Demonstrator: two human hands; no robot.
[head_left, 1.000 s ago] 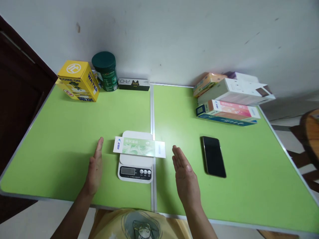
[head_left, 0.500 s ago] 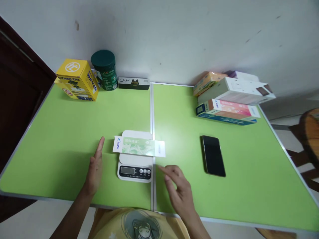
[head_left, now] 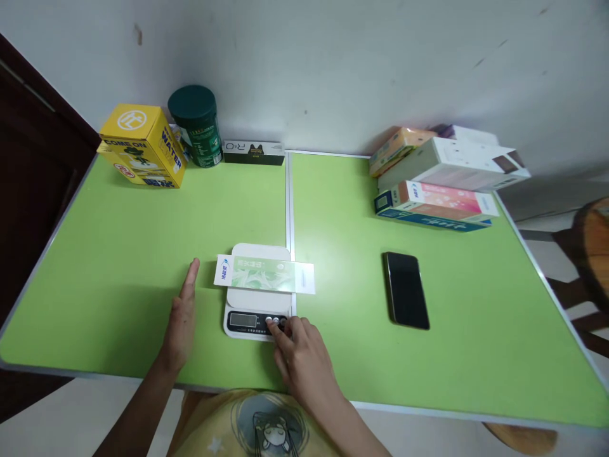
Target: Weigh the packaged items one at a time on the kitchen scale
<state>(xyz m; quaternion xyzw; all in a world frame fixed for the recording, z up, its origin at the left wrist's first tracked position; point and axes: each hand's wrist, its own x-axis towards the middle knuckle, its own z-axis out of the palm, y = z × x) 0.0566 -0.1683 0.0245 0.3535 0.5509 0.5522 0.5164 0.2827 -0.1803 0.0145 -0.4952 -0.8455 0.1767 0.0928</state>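
Observation:
A white kitchen scale [head_left: 259, 299] with a black control strip and a grey display [head_left: 243, 320] lies in front of me. Across its platform rests a flat green-and-white toothpaste box [head_left: 264, 274], overhanging at both ends. My right hand [head_left: 305, 357] reaches in from the right, its outstretched index fingertip touching the round buttons on the scale's strip. It holds nothing; its other fingers are bent, and it covers the scale's lower right corner. To the left of the scale, my left hand [head_left: 181, 320] is open on edge, fingers straight, with nothing in it.
A black phone [head_left: 406, 290] lies to the right. Several boxes, including a pink-topped one [head_left: 450, 197] and a white one [head_left: 461, 162], are stacked at the back right. At the back left stand a yellow box [head_left: 145, 146], a dark green tub [head_left: 196, 127] and a black-and-white box [head_left: 254, 152].
My right hand has moved left and forward, bringing its index finger onto the scale's buttons. The left hand has stayed in place. My view has tilted slightly down.

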